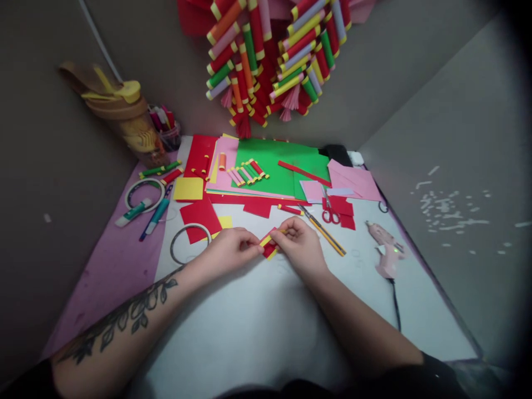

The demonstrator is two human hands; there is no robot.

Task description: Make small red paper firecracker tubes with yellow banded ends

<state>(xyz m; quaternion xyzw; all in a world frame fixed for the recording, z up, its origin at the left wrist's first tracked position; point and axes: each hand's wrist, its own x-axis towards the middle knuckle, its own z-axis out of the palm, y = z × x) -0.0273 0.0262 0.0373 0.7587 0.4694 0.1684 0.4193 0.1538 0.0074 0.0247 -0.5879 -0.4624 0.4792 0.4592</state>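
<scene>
A small red paper piece with yellow strips (269, 249) is between my two hands, over the white table sheet. Its left edge is pinched by the thumb and fingers of my left hand (236, 248). My right hand (300, 244) grips the same piece at its upper right, thumb against curled fingers. A red roll with yellow ends (291, 209) lies just behind my right hand, beside a yellow pencil (330, 237). Behind my left hand are a red paper square (201, 219) and a yellow scrap (225, 222).
Tape rings (145, 193), scissors (331, 215) and a pink glue gun (388, 252) lie around the hands. Green sheets (266, 163) and small rolls are at the back. Paper-roll decorations (305, 50) hang above; a tumbler (139, 130) stands back left.
</scene>
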